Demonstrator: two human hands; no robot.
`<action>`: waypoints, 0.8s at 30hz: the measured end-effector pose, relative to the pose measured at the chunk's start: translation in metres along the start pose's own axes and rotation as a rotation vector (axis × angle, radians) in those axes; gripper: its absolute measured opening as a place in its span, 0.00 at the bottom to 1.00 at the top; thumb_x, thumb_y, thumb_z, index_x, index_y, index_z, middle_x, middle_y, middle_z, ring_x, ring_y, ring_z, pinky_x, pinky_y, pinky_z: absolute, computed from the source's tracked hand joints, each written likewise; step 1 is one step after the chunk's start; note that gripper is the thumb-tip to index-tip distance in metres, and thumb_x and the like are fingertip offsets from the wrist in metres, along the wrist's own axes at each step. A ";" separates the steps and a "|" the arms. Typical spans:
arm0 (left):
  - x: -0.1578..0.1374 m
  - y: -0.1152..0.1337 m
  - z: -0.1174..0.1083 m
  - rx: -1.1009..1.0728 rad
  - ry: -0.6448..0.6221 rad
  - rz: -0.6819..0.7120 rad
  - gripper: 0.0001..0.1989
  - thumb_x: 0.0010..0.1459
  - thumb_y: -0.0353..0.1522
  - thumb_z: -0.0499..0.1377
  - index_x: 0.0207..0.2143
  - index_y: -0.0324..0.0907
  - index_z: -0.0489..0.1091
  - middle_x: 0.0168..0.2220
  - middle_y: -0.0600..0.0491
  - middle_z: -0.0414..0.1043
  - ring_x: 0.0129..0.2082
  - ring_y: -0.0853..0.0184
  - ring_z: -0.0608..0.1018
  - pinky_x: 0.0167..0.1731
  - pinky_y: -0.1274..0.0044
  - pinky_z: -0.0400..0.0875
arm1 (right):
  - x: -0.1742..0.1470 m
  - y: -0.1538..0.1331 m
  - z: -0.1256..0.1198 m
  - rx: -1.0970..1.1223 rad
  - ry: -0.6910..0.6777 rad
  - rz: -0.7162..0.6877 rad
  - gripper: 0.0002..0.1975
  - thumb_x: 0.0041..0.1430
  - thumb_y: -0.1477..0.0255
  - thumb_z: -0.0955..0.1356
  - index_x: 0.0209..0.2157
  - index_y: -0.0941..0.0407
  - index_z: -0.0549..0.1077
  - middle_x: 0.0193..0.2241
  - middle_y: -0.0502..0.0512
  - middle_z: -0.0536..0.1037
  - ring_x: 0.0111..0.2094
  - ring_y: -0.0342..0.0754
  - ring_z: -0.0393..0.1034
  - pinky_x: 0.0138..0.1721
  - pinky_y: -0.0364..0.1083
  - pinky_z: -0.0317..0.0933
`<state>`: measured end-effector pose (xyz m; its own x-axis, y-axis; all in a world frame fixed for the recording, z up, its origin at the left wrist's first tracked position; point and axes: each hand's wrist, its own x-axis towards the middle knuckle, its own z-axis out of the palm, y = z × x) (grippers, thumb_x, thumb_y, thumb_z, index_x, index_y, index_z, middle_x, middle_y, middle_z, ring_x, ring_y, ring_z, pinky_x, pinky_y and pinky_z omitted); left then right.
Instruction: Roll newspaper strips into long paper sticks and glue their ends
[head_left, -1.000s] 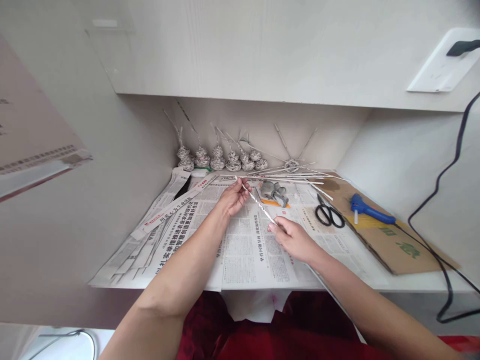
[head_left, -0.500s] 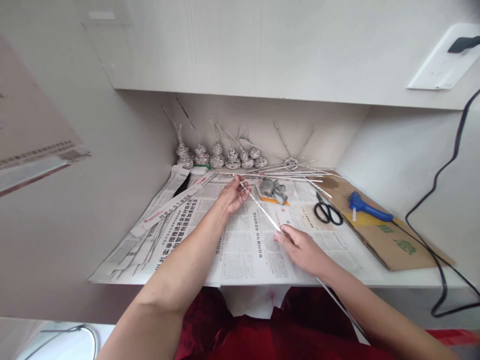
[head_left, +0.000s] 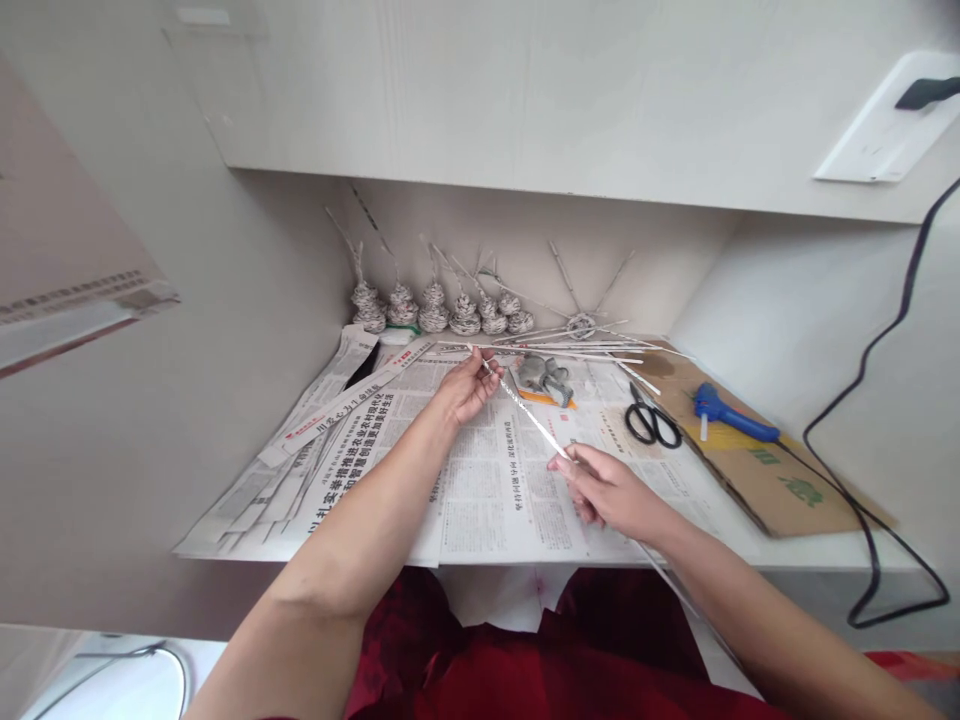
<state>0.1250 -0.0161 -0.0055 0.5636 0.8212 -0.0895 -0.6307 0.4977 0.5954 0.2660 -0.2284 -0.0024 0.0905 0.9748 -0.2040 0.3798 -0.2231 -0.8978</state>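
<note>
Between my hands a thin rolled newspaper stick [head_left: 534, 420] runs slantwise, printed and twisted toward its far end, whiter toward the near end. My left hand [head_left: 471, 386] pinches its upper end, with fingers closed. Lower down, my right hand [head_left: 600, 488] grips it between thumb and forefinger. A narrow paper strip [head_left: 675, 590] trails from under my right hand past the wrist, down over the table's front edge. Newspaper sheets [head_left: 480, 500] lie spread beneath both hands. Just beyond my left hand lie several finished paper sticks [head_left: 570, 350].
Several woven paper gourds [head_left: 433, 310] stand along the back wall, beside a woven round piece with spokes [head_left: 581, 325]. Black scissors [head_left: 652, 422], a grey tape-like bundle [head_left: 551, 378] and cut newspaper strips [head_left: 300, 470] lie around. A blue glue gun [head_left: 735, 415] with a black cable rests on cardboard [head_left: 795, 490].
My right hand's fingers have shifted on the stick and its lower fingers show more. The left hand stays at the upper end. The view has moved slightly.
</note>
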 end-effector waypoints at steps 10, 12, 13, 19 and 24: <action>0.000 -0.005 0.002 0.021 -0.047 -0.001 0.11 0.62 0.33 0.51 0.29 0.35 0.65 0.23 0.52 0.68 0.23 0.72 0.76 0.18 0.87 0.68 | 0.054 -0.013 0.015 0.339 -0.113 0.044 0.16 0.60 0.55 0.59 0.28 0.53 0.60 0.14 0.41 0.51 0.13 0.40 0.47 0.16 0.41 0.44; 0.000 -0.004 0.002 0.008 -0.054 -0.009 0.11 0.62 0.33 0.51 0.29 0.35 0.65 0.23 0.52 0.68 0.23 0.73 0.75 0.17 0.87 0.67 | 0.054 -0.010 0.014 0.570 -0.297 0.065 0.15 0.59 0.56 0.61 0.29 0.52 0.59 0.14 0.40 0.48 0.13 0.39 0.45 0.15 0.40 0.42; 0.000 -0.005 0.002 0.008 -0.052 -0.014 0.11 0.62 0.33 0.51 0.29 0.35 0.65 0.23 0.52 0.68 0.22 0.73 0.75 0.17 0.87 0.67 | 0.054 -0.009 0.014 0.606 -0.333 0.069 0.14 0.58 0.56 0.61 0.30 0.52 0.60 0.14 0.40 0.49 0.13 0.39 0.46 0.14 0.40 0.42; -0.001 -0.011 0.003 0.054 -0.037 -0.016 0.12 0.62 0.34 0.51 0.31 0.35 0.65 0.23 0.51 0.68 0.22 0.72 0.75 0.19 0.85 0.69 | 0.066 -0.016 0.019 0.178 0.018 -0.025 0.16 0.57 0.55 0.64 0.29 0.54 0.65 0.15 0.43 0.60 0.14 0.38 0.54 0.15 0.40 0.45; -0.004 -0.007 0.006 -0.015 -0.105 -0.023 0.12 0.63 0.33 0.50 0.29 0.34 0.65 0.22 0.52 0.66 0.21 0.74 0.73 0.16 0.88 0.66 | 0.073 -0.024 0.020 0.573 -0.288 0.026 0.16 0.60 0.57 0.60 0.25 0.53 0.57 0.12 0.40 0.48 0.12 0.39 0.43 0.15 0.40 0.41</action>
<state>0.1300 -0.0249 -0.0047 0.6305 0.7760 -0.0181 -0.6244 0.5210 0.5820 0.2451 -0.1518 -0.0033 -0.1880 0.9489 -0.2534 -0.1786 -0.2867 -0.9412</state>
